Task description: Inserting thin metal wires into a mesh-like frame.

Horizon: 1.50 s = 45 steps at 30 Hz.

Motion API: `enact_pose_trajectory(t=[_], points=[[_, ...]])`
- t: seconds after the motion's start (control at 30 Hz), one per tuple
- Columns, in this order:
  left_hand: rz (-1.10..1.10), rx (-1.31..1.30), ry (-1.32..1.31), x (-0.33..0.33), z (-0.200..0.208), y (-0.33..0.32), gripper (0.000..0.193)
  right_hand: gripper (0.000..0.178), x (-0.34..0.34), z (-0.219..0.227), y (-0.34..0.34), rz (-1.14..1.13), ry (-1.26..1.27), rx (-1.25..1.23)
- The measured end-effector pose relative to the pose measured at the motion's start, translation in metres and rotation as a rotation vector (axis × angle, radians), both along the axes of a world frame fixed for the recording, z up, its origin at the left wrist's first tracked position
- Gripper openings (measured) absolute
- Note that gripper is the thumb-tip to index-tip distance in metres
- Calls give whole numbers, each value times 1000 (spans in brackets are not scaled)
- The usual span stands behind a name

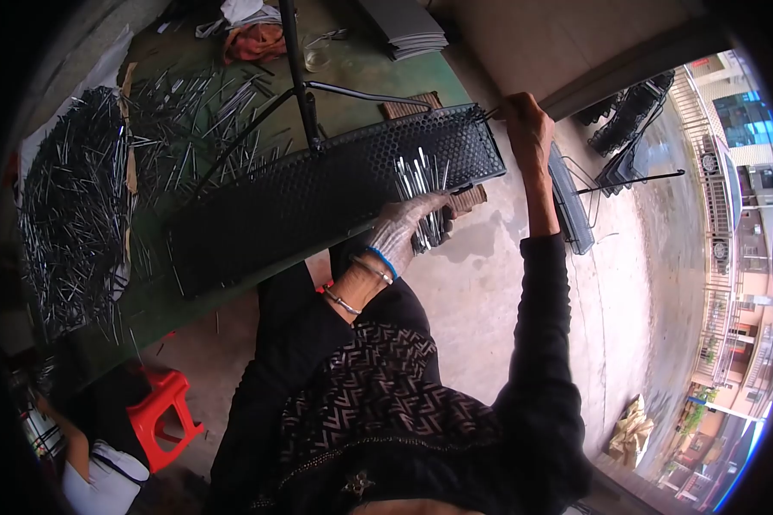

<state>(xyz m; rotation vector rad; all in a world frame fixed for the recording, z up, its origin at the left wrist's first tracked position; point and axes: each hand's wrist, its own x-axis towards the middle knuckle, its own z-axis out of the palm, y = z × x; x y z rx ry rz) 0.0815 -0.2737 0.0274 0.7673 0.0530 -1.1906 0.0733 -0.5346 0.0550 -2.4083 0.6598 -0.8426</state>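
Note:
My left hand (404, 225), in a pale glove with a blue cuff, is closed around a bundle of thin metal rods (420, 174). The rods fan upward from it in front of a long black perforated metal rack (318, 176). The rack lies tilted across the green table (159, 313), with bent black bars rising behind it. At the rack's right end is my right hand (528, 129), bare, its fingers curled together next to the upper corner. What those fingers pinch is too small to make out.
Many loose rods (189, 120) cover the table's left side, beside a large heap (73, 210). Stacked grey sheets (404, 30) lie at the back. A red stool (165, 412) stands at lower left, near another person's arm (76, 446). More black racks (567, 197) rest on the right.

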Motion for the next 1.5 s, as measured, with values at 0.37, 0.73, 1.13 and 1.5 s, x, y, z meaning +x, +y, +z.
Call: enact_pose_trajectory(t=[0.37, 0.73, 1.13, 1.5], points=[[15, -1, 58, -4, 9, 1, 24, 11, 4, -10, -1, 109, 20, 66], [-8, 82, -11, -8, 10, -1, 22, 20, 9, -28, -9, 24, 154, 34], [14, 127, -100, -8, -2, -6, 24, 25, -58, 26, 92, 561, 276, 535], [-29, 305, -162, -5, -16, -10, 33, 21, -60, 19, 84, 531, 261, 689]])
